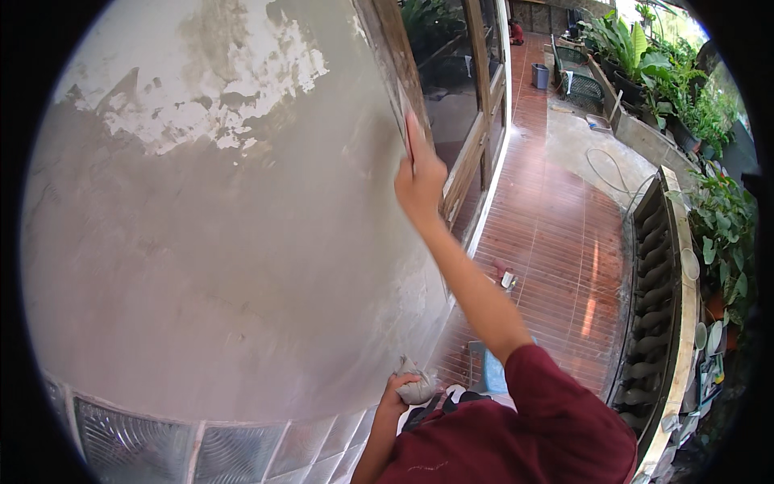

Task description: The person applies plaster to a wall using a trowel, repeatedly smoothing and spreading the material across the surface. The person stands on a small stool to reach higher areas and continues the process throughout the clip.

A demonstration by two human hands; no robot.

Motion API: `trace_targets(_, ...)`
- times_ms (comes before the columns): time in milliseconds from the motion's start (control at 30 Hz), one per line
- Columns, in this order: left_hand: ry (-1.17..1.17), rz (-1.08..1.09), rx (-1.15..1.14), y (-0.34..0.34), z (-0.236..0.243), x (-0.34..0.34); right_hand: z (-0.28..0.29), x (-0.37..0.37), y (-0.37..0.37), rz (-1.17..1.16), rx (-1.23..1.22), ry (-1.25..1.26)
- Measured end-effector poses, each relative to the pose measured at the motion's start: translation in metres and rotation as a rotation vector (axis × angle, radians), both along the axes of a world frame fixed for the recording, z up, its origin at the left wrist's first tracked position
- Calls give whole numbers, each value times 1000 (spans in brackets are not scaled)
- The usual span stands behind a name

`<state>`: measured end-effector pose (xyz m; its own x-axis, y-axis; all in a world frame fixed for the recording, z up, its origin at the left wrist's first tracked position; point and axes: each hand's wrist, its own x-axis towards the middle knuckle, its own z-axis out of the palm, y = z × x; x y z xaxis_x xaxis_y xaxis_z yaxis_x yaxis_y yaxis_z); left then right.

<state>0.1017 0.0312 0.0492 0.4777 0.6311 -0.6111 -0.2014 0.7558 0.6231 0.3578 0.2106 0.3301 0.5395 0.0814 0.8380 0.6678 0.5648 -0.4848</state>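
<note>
Flat tool (pixel 405 133), thin and seen almost edge-on, sits in the right hand (pixel 421 179), whose fingers are closed around it. It points up along the edge where the wall (pixel 242 282) meets the wood frame (pixel 389 40); whether its blade touches either one, I cannot tell. The right arm is stretched up and forward, bare below a maroon sleeve (pixel 556 383). Low down, near the foot of the wall, the left hand (pixel 393 397) grips a crumpled grey rag (pixel 417 390), its fingers wrapped over one side.

The wall fills the left of the view, grey and smooth for the most part, with ragged white patches (pixel 218 109) near the top. Below it runs a row of glass blocks (pixel 133 440) with a rippled face. The wood frame holds dark glass panes (pixel 449 105).

To the right, a red-brown floor (pixel 556 234) stretches away. A pale blue thing (pixel 493 373), partly hidden by the body, stands just beside the right upper arm. Farther off are a grey bucket (pixel 540 77) and another person in red (pixel 516 34). A balustrade (pixel 651 298) edges the floor, with leafy plants (pixel 720 218) beyond it.
</note>
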Motion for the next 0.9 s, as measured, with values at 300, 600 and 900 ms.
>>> trace_targets(300, -7, 61, -39, -25, -24, -54, -68, -84, 14, 110, -104, -164)
trace_targets(600, 6, -80, -131, -40, -46, -65, -120, -119, -139, 304, -239, -94)
trace_targets(900, 44, 7, -93, -74, -41, -91, -33, -6, 54, 45, -52, -154)
